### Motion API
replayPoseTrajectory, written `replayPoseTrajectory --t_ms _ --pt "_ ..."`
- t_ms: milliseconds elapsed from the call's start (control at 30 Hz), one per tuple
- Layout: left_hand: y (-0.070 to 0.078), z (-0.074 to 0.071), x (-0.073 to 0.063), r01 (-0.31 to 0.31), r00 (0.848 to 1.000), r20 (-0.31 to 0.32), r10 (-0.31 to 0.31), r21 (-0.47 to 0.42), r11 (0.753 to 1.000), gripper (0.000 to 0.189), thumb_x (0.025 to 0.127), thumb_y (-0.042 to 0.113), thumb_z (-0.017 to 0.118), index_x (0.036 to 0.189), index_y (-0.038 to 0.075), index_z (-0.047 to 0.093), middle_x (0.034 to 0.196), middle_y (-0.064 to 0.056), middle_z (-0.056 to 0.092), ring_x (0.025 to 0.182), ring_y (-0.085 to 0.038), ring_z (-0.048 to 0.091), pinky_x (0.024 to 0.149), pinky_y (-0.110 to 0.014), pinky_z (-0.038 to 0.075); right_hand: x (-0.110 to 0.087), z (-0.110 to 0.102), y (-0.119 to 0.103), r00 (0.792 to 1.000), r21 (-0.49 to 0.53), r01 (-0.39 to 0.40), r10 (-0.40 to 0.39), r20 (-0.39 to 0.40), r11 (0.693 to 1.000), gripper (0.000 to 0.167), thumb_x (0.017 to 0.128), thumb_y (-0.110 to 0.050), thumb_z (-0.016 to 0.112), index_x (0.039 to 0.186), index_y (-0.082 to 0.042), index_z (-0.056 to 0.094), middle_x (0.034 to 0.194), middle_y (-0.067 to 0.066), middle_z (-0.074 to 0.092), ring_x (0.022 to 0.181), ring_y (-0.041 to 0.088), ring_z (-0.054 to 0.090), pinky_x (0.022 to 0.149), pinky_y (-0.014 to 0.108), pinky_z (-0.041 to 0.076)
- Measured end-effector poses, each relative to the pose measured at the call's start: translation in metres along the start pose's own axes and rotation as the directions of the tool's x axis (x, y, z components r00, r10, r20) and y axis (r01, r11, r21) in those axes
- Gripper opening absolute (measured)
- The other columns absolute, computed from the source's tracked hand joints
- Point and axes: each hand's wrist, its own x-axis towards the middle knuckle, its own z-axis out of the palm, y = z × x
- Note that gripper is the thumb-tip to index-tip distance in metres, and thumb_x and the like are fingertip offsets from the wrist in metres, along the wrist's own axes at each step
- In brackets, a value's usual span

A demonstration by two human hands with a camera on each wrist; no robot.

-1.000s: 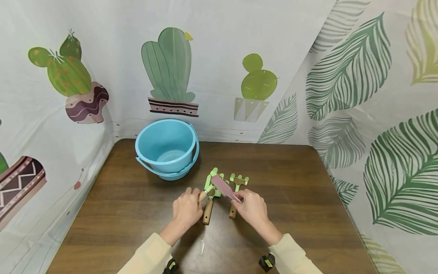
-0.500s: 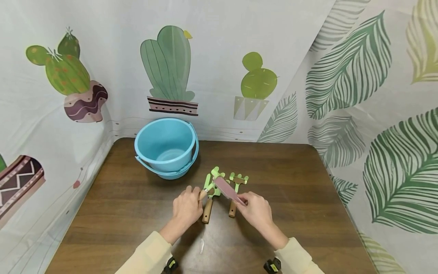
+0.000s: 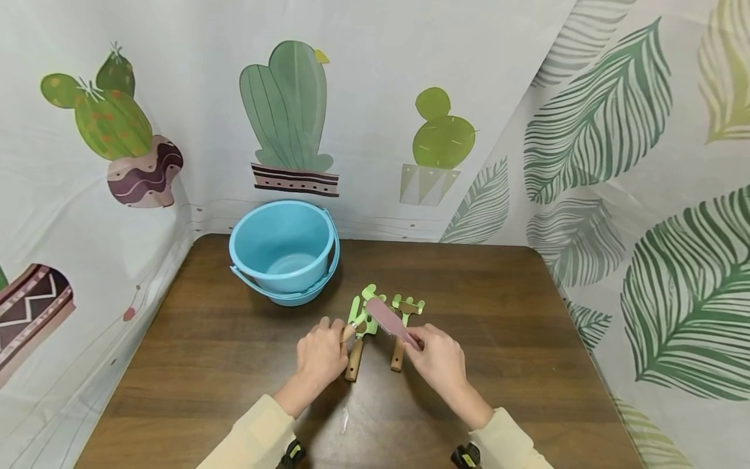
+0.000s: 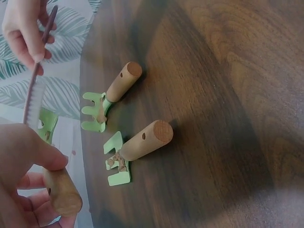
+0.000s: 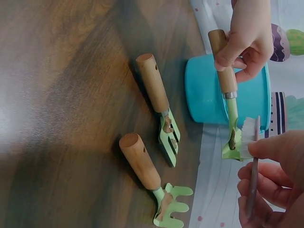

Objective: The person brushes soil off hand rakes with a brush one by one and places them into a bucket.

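Note:
My left hand (image 3: pixel 321 348) grips the wooden handle of a small garden tool (image 5: pixel 223 52), raised above the table. Its green metal head bears brown soil; its exact shape is partly hidden by the brush. Between thumb and fingers my right hand (image 3: pixel 439 358) holds a pink brush (image 3: pixel 387 319) with white bristles (image 5: pixel 248 135). In the right wrist view, the bristles lie against the green head. Below the hands, a small garden fork (image 5: pixel 154 85) and a small hand rake (image 5: pixel 142 164) lie on the table, both with wooden handles and brown soil on their green heads.
A light blue bucket (image 3: pixel 281 280) with its handle lowered stands at the back left of the brown wooden table (image 3: pixel 480 286). Behind it hangs a white cloth (image 3: pixel 375 130) printed with cacti and leaves. A pale streak (image 3: pixel 344 420) marks the table near the front.
The brush and my right hand have shifted slightly right and toward me across the tool's head. My left hand holds its tool in nearly the same place. The fork and rake stay put.

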Motion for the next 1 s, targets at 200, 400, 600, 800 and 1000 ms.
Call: replayPoseTrajectory --t_ms 200,400,600,800,1000 --pt "0.005 -0.003 -0.003 -0.007 1.000 0.022 0.007 0.000 1.000 0.019 0.069 0.017 0.068 0.082 0.012 0.056 0.067 -0.001 0.042 0.057 -0.020 0.051 0.042 -0.037 0.040 0.005 0.008 -0.003 0.996 -0.075 0.058 -0.062 -0.058 0.996 0.021 0.068 -0.021 0.078 0.088 -0.017 0.073 0.071 -0.005 0.062 0.056 0.012 0.052 0.044 0.031 0.043" --pt "0.007 -0.004 -0.003 -0.022 1.000 0.013 0.022 0.003 1.000 0.018 0.070 0.018 0.067 0.082 0.011 0.055 0.068 -0.001 0.043 0.057 -0.020 0.051 0.042 -0.036 0.039 0.006 0.013 -0.005 0.994 -0.131 0.085 -0.093 -0.058 0.988 0.019 0.069 -0.019 0.077 0.088 -0.015 0.073 0.076 -0.002 0.064 0.059 0.016 0.054 0.044 0.034 0.046" --pt "0.005 -0.004 -0.003 -0.025 0.999 -0.029 0.025 0.005 1.000 0.019 0.070 0.017 0.068 0.081 0.009 0.055 0.068 -0.002 0.042 0.057 -0.021 0.050 0.041 -0.036 0.039 0.008 0.010 -0.005 1.000 -0.042 0.030 -0.031 -0.004 0.999 0.020 0.068 -0.018 0.077 0.088 -0.016 0.074 0.070 -0.004 0.062 0.051 0.010 0.048 0.042 0.029 0.041" --pt "0.003 -0.003 -0.003 -0.032 0.999 -0.036 0.033 0.011 0.999 0.019 0.069 0.016 0.068 0.082 0.009 0.055 0.068 -0.002 0.042 0.058 -0.022 0.050 0.041 -0.036 0.038 0.011 0.002 -0.006 0.991 0.033 -0.047 0.042 0.127 0.998 0.016 0.071 -0.021 0.075 0.086 -0.017 0.074 0.067 -0.008 0.059 0.048 0.003 0.041 0.043 0.023 0.036" --pt "0.001 -0.001 -0.003 -0.027 0.999 -0.041 0.027 0.020 0.999 0.021 0.069 0.017 0.070 0.082 0.010 0.056 0.069 -0.002 0.042 0.059 -0.022 0.051 0.040 -0.036 0.038 0.014 -0.005 -0.004 0.971 0.091 -0.112 0.090 0.223 0.989 0.013 0.072 -0.022 0.076 0.084 -0.019 0.075 0.067 -0.010 0.059 0.052 0.002 0.046 0.046 0.024 0.036"
